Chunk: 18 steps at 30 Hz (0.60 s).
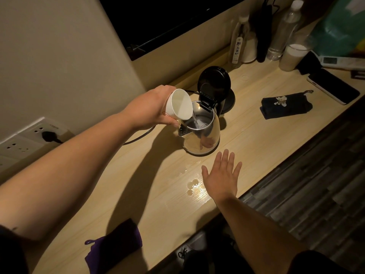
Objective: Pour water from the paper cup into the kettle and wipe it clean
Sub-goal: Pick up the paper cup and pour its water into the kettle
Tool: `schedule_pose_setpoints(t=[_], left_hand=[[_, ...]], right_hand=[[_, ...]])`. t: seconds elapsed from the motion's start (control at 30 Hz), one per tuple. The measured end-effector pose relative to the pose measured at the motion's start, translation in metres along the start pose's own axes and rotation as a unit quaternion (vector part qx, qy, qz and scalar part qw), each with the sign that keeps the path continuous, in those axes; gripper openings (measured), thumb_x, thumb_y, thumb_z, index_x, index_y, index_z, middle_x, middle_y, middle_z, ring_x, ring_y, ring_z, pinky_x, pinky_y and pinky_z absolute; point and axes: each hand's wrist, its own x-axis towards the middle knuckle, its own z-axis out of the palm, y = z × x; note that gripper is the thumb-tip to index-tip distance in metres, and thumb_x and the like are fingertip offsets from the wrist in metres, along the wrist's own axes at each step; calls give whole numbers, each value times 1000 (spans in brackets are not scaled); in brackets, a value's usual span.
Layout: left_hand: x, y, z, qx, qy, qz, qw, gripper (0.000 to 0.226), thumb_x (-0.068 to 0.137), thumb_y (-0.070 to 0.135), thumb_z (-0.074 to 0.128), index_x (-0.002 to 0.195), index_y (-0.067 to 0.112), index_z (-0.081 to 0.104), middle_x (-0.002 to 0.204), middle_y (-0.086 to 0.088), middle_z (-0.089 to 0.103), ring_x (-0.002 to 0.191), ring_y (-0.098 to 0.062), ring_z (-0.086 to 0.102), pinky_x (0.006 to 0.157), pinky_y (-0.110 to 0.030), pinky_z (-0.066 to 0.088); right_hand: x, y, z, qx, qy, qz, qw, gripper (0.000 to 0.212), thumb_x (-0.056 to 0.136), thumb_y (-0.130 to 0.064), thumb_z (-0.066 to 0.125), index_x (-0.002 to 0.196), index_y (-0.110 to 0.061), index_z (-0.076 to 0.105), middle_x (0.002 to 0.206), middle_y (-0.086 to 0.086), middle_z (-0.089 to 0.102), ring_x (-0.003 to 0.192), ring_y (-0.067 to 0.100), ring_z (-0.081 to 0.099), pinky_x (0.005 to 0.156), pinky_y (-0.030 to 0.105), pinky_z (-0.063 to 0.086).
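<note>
Pouring underway: left hand (pixel 156 107) grips tilted white paper cup (pixel 179 104) over open steel kettle (pixel 199 131); right hand (pixel 221 177) hovers flat, empty. Wiping follows, likely needing a cloth.

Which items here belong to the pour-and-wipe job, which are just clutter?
Job: paper cup in left hand; kettle, lid open; spilled drops; purple cloth.
Clutter: dark folded cloth, phone, bottles, wall socket.

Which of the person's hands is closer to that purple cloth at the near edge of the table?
The right hand, though neither is close. It hovers open above the table, beyond the purple cloth and to its right. The left hand is farther off, tipping the paper cup over the kettle.
</note>
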Motion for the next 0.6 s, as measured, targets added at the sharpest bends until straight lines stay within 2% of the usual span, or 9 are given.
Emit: schedule_pose_setpoints(t=[0.33,0.6], left_hand=[[2,-2,-3,24,-5,7,1000,91,63,52,83,138,25,39,133,-4,51,119,-23,47,93,-45,46],[4,0,-5,48,-8,20,999,91,64,51,83,138,23,40,128,-7,53,114,-25,49,89,-42,46]], right_hand=[[0,-1,2,3,7,1,1000,82,97,-61,-3,158,-7,-3,167,19,-7,153,37,-11,121,58,-3],[0,0,0,7,5,1,1000,82,97,-62,0,158,-7,-5,167,18,-9,153,37,-13,122,58,-3]])
